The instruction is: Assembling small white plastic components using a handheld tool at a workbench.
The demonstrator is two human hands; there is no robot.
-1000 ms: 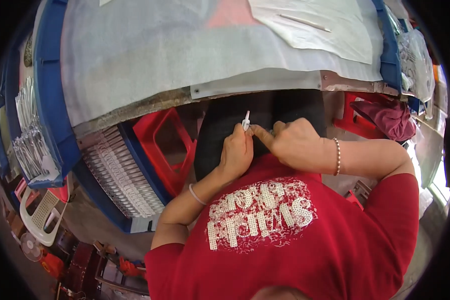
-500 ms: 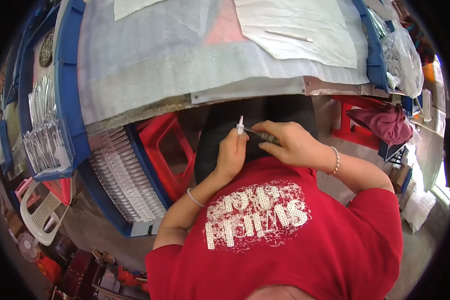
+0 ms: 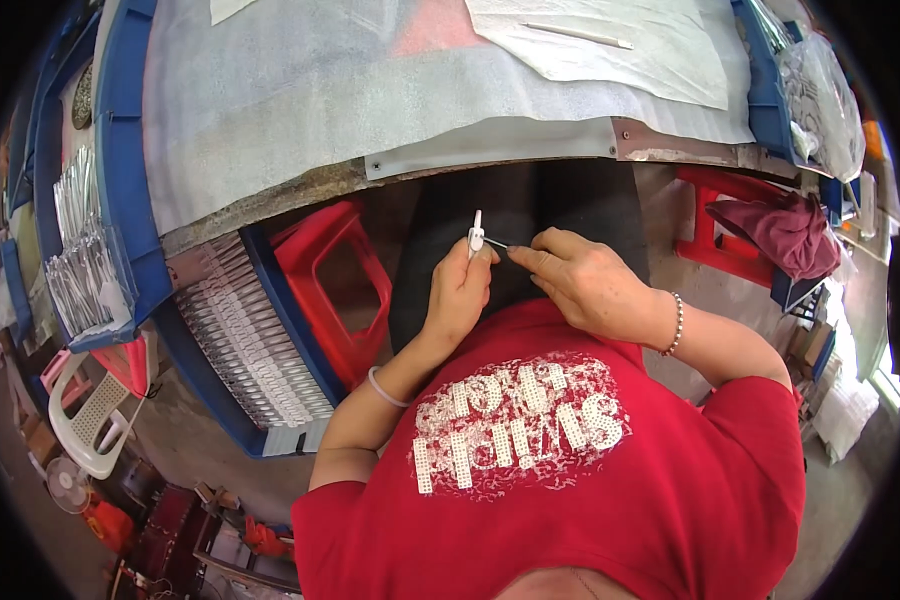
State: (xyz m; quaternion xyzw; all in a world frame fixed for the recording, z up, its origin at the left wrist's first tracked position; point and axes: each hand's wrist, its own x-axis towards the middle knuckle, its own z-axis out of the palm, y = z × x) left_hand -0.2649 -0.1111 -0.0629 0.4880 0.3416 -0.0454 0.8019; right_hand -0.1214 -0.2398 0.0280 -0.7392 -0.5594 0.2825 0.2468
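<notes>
My left hand [image 3: 458, 295] is closed around a small white piece [image 3: 476, 239] with a narrow upright tip, held over my lap just short of the table edge. Its exact kind is too small to make out. Coming in from the right, my right hand [image 3: 592, 282] grips a thin metal tool [image 3: 496, 243], whose shaft reaches to the side of the white piece. The tool's handle is hidden under my fingers. Whether its point is in the piece or only against it, I cannot tell.
Before me is a cloth-covered table [image 3: 270, 120], with a slim white rod [image 3: 578, 36] on a white sheet. Blue bins of silvery parts [image 3: 88, 260] flank it on the left; below sits a blue crate [image 3: 255, 350] of neatly stacked pieces. Red stools [image 3: 335, 290] stand either side.
My right hand has turned so its back shows more and the tool's wrapped handle is now covered. The white piece has tilted slightly and dropped a little nearer; the whole view has shifted slightly.
</notes>
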